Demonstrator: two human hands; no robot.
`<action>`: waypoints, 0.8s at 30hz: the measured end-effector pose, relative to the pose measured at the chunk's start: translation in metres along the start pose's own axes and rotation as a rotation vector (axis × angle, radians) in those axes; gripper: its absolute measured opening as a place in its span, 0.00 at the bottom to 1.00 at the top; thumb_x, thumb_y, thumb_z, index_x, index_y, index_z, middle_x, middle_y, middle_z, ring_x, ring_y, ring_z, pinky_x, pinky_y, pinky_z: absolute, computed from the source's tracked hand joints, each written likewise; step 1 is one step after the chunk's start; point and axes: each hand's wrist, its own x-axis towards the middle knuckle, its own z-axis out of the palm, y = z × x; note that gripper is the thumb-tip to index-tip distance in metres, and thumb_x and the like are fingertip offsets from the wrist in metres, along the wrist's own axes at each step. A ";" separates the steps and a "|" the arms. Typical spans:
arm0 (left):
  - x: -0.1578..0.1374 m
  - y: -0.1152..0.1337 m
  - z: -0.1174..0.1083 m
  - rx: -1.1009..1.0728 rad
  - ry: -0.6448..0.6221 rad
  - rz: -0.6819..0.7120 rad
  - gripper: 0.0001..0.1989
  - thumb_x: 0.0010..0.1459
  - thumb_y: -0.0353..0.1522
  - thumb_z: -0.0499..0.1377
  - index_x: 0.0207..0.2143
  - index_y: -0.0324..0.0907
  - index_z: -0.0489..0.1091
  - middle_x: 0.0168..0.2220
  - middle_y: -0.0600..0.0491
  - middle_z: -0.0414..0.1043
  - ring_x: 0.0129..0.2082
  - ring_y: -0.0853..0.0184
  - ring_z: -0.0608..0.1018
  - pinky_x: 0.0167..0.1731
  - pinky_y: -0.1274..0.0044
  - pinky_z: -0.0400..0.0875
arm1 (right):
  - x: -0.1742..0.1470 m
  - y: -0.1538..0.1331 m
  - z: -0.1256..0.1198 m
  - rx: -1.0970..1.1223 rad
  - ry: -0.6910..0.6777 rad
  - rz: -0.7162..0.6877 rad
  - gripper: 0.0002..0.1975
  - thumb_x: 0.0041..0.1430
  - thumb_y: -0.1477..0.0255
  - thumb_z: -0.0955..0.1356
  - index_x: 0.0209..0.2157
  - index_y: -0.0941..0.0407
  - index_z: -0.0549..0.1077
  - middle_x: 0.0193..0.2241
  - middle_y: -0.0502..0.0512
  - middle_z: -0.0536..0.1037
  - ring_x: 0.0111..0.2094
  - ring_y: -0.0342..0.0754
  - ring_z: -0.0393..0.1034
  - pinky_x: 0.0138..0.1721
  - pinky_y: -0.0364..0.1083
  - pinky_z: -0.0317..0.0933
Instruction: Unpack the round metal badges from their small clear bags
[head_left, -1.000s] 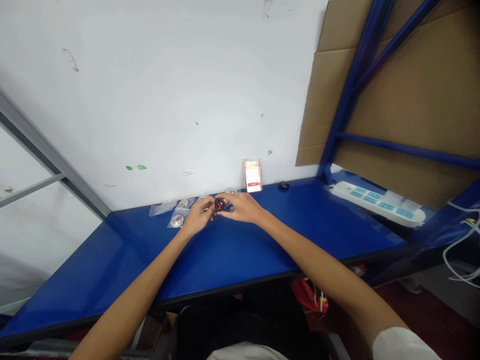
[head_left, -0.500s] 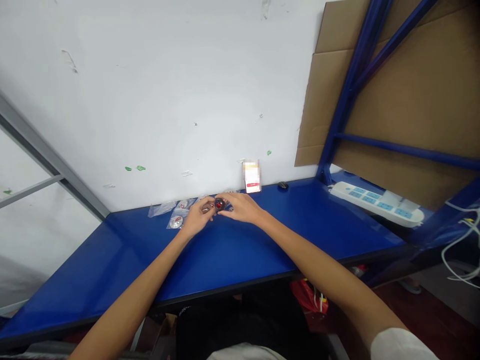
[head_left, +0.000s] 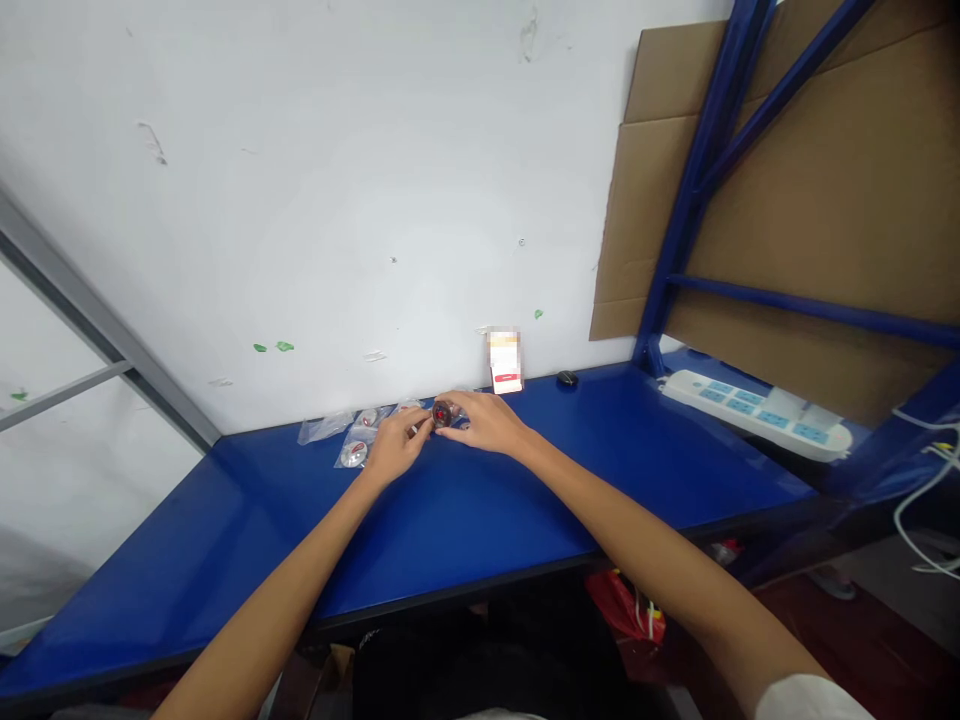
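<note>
Work position: the round dark piece [head_left: 441,414], marked with red at its centre, is between the two hands, over the rear part of the blue surface [head_left: 450,540]. Whether its underside touches the surface cannot be determined from this view.

Right hand [head_left: 487,420]: the grip is closed on the piece, thumb at the near side and fingers curved over the far side. Use this hand as the fixture. Apply even pressure at the rim and leave the marked centre uncovered for inspection.

Left hand [head_left: 396,443]: the fingertips are bunched at the left edge of the piece. Whether this grip pinches the edge or only rests against it cannot be told. Use this hand for fine adjustment. Apply light fingertip force and avoid pushing against the right hand, as opposed pressure can tip or eject a small rounded part.

Clearance: a clear bag with a silvery disc [head_left: 353,454] lies just left of the left hand, and a flat clear bag [head_left: 326,429] lies farther back near the wall [head_left: 420,200]. Restrict left wrist travel to avoid dragging either one. A lit phone [head_left: 505,362] leans upright behind the right hand; a small black object [head_left: 567,379] lies to its right. Allow for both when moving the right hand backward.
</note>
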 end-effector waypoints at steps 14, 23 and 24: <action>-0.001 -0.012 0.008 -0.354 0.022 -0.160 0.17 0.68 0.44 0.60 0.43 0.41 0.82 0.33 0.50 0.78 0.27 0.66 0.76 0.25 0.76 0.71 | 0.000 -0.003 -0.002 0.014 -0.026 -0.039 0.22 0.64 0.65 0.75 0.58 0.51 0.73 0.52 0.56 0.83 0.48 0.54 0.79 0.46 0.49 0.70; -0.001 -0.010 0.006 -0.332 0.027 -0.181 0.17 0.68 0.44 0.61 0.44 0.40 0.82 0.32 0.50 0.79 0.26 0.66 0.76 0.25 0.77 0.71 | 0.000 -0.007 -0.007 -0.010 -0.049 -0.003 0.22 0.65 0.63 0.74 0.58 0.51 0.73 0.51 0.57 0.83 0.47 0.53 0.79 0.44 0.47 0.68; 0.000 -0.008 0.006 -0.337 0.027 -0.187 0.18 0.68 0.44 0.61 0.44 0.40 0.82 0.32 0.50 0.79 0.26 0.66 0.76 0.25 0.77 0.71 | 0.000 -0.008 -0.007 -0.013 -0.052 0.003 0.22 0.66 0.62 0.74 0.58 0.51 0.73 0.50 0.57 0.83 0.47 0.53 0.79 0.44 0.47 0.68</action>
